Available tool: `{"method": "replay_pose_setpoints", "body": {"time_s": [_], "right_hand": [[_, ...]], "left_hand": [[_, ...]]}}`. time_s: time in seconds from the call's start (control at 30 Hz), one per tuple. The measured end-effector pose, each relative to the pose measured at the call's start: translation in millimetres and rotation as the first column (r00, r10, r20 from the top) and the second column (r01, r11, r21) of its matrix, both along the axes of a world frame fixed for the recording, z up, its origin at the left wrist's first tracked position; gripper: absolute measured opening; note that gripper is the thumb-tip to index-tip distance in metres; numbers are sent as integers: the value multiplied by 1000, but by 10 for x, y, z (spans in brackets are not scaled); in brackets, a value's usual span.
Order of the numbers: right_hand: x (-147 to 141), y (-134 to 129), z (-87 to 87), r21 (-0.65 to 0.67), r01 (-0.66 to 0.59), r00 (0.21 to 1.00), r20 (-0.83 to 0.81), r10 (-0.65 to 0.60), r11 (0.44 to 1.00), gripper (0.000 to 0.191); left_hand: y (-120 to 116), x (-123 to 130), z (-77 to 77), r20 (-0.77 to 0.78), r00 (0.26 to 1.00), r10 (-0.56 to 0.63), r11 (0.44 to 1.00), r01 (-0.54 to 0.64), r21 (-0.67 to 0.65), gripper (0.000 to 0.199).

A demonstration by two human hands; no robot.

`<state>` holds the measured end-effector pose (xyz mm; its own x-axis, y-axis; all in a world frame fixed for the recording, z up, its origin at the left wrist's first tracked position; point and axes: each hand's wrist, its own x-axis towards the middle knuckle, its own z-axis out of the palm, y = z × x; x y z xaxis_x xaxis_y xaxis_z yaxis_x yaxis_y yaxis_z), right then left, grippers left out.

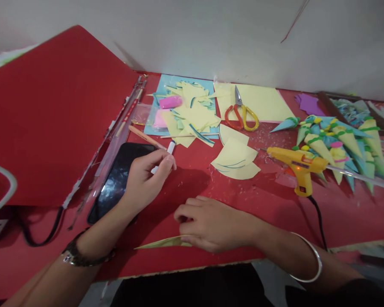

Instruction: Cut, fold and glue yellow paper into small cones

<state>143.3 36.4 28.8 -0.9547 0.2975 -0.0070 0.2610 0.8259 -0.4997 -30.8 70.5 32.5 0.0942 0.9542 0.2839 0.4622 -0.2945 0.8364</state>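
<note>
My left hand (147,177) is closed around a white marker (171,147) with a dark end, above the edge of a black phone (115,179). My right hand (211,224) rests low near the front edge of the red table, fingers curled. Under its fingers lies a pale yellow paper cone (161,243), its thin tip pointing left; the other end is hidden by the hand. Beyond the hands sit several cut yellow paper pieces (237,157), some with blue-green pen lines. A wooden stick or pencil (147,137) lies just behind the left hand.
A yellow glue gun (297,166) with a lit orange light stands at right, its black cord running to the front edge. Behind it are several decorated paper cones (339,140). Scissors (241,115), paper scraps (192,106) and a raised red board (57,123) are farther back.
</note>
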Motion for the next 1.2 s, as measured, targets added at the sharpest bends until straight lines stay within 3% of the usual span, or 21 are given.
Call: {"method": "replay_pose_setpoints", "body": {"time_s": [0.3,0.43,0.8,1.03,1.2], "right_hand": [[-50,-49,-27,-4,11,999,36,-11,1000,23],[-37,-58,-54,-13,76,997,-3,-76,997,24],[-36,-25,-69,3,-21,1000,-18,21,1000,24],[-20,-4,-62,-48,-10,999,-40,8,999,22],[-28,-7,-68,-4,-17,999,-27,16,1000,23]], "left_hand": [[-6,6,6,-2,1000,5,1000,-5,-6,25],[-5,11,7,-1,1000,-5,1000,5,4,25],[6,-4,3,-8,1000,-1,1000,1,2,25],[0,6,17,-30,999,19,1000,-19,-6,24],[8,-3,19,-29,999,-26,1000,26,13,24]]}}
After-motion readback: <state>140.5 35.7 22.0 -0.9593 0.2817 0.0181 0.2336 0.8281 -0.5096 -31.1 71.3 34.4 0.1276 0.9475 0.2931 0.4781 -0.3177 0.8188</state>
